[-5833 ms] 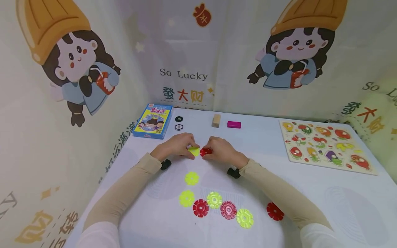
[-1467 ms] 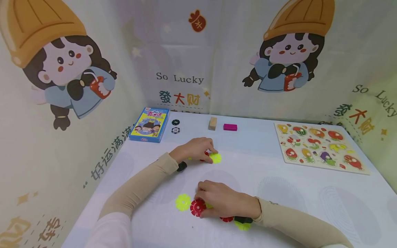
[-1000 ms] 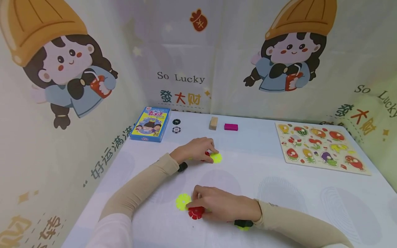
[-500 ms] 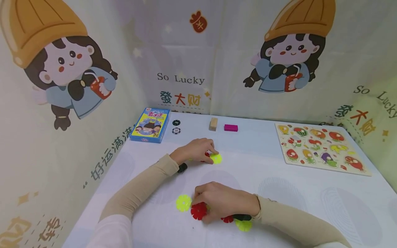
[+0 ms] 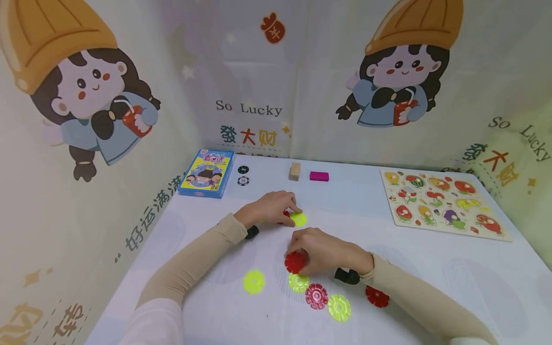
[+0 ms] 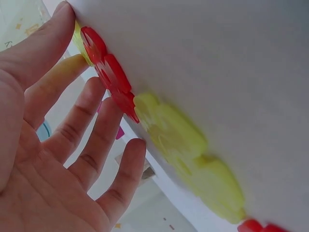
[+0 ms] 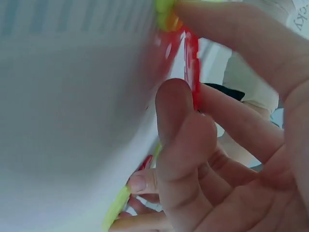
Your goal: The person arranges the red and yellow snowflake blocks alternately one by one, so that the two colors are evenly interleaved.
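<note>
My left hand (image 5: 270, 207) pinches a yellow flower-shaped disc (image 5: 299, 219) by its edges between thumb and finger, at the right end of a row on the table. A red disc (image 6: 112, 75) adjoins it, then a yellow disc (image 6: 188, 154) and part of another red one. Nearer the person, my right hand (image 5: 321, 249) grips a red flower-shaped disc (image 5: 295, 262), tilted up off the table in the right wrist view. Close below are a yellow disc (image 5: 298, 283), a red disc (image 5: 316, 296) and another yellow disc (image 5: 339, 307). The left hand hides part of the row.
A lone yellow disc (image 5: 254, 281) lies left; a red disc (image 5: 377, 296) lies by the right sleeve. Along the back sit a blue card box (image 5: 207, 173), two poker chips (image 5: 243, 181), a wooden block (image 5: 295, 171) and a magenta block (image 5: 319, 176). A fruit puzzle board (image 5: 446, 203) lies right.
A loose yellow disc has joined the row's right end, where the left hand moved. The right hand came down to the loose discs, took the red one, and has just moved it up and right.
</note>
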### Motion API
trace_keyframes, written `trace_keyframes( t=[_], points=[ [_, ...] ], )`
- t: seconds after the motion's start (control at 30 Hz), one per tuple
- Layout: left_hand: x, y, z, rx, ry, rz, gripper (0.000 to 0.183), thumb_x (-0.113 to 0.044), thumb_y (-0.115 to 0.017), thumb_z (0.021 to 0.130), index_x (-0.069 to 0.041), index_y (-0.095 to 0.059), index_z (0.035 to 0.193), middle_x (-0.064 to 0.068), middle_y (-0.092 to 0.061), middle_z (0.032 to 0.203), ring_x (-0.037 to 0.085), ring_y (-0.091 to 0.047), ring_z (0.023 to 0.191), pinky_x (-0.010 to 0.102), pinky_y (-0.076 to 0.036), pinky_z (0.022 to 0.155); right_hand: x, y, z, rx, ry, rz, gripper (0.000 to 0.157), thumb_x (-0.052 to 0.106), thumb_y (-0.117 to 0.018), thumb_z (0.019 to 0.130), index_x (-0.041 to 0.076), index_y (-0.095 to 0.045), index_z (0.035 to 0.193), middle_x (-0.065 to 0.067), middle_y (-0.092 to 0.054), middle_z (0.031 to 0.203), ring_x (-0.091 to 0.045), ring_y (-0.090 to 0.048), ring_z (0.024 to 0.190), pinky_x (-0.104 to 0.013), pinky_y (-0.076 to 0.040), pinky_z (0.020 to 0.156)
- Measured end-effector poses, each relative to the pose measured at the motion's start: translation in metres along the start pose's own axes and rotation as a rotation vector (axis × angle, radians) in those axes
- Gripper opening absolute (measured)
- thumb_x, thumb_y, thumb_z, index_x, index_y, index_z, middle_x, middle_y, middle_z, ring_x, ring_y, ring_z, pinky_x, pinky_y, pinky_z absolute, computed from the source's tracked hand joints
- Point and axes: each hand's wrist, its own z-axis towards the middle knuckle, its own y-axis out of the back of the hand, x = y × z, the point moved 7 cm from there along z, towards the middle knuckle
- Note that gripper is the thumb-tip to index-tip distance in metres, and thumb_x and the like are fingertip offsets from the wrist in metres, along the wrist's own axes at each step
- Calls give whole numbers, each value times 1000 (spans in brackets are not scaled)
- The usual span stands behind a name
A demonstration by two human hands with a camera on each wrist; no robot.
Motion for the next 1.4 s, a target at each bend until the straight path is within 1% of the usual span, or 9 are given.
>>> trace_keyframes(
  t=[0.17,0.37,0.5,0.7,0.93,1.1,1.17,1.23,1.4],
  points=[
    [-1,3,1,-7,-15,8,50,-46,-72,79,-33,-61,126,-6,-56,113,9,-50,100,28,-44,83,-21,18,0,-94,-96,9,38,37,-82,70,22,-72,103,11,-66,93,-5,-56,75,-21,-46,69],
    [0,1,0,9,9,-6,50,-46,-73,77,-36,-61,125,-6,-56,112,9,-49,99,28,-44,81,-84,43,-7,-259,-339,46,42,31,-85,68,14,-73,104,4,-67,90,-10,-56,70,-22,-49,62],
    [0,0,0,18,16,-12,51,-46,-73,77,-37,-60,126,-7,-55,112,8,-48,98,27,-43,80,-108,41,-12,-254,-434,39,44,30,-84,69,9,-73,106,-2,-68,91,-12,-56,74,-22,-49,62],
    [-1,1,-1,19,15,-35,50,-46,-74,77,-35,-61,125,-7,-55,112,8,-49,96,25,-44,77,-116,32,-12,-219,-456,6,45,35,-84,68,14,-73,107,0,-65,88,-12,-54,76,-22,-47,62],
    [1,1,2,23,12,-48,48,-46,-75,77,-34,-64,122,-9,-56,110,8,-51,101,27,-46,83,-116,32,-13,-202,-507,16,48,37,-85,66,15,-73,106,0,-64,89,-12,-53,75,-22,-47,62],
    [-1,1,4,16,8,-55,50,-47,-76,75,-32,-64,121,-10,-57,105,7,-51,96,25,-45,79,-100,32,-15,-200,-550,-79,51,43,-85,64,15,-71,104,-1,-65,93,-13,-56,78,-26,-52,65],
    [-3,1,5,13,2,-46,52,-49,-75,75,-31,-64,122,-10,-57,103,7,-51,92,25,-45,76,-84,29,-12,-194,-525,-126,52,45,-85,64,16,-70,104,0,-64,94,-12,-57,79,-28,-53,65],
    [-7,2,6,7,-10,-23,53,-50,-74,76,-31,-63,124,-10,-57,104,7,-51,93,24,-44,77,-61,23,-7,-184,-440,-160,51,47,-83,66,18,-69,106,2,-63,97,-11,-57,82,-28,-53,67],
    [-21,5,13,-4,-60,34,52,-51,-70,79,-33,-60,127,-10,-59,112,7,-50,105,29,-44,88,14,-3,10,-82,-46,-195,46,48,-73,78,23,-67,116,6,-61,108,-7,-56,96,-24,-51,77]
  ],
)
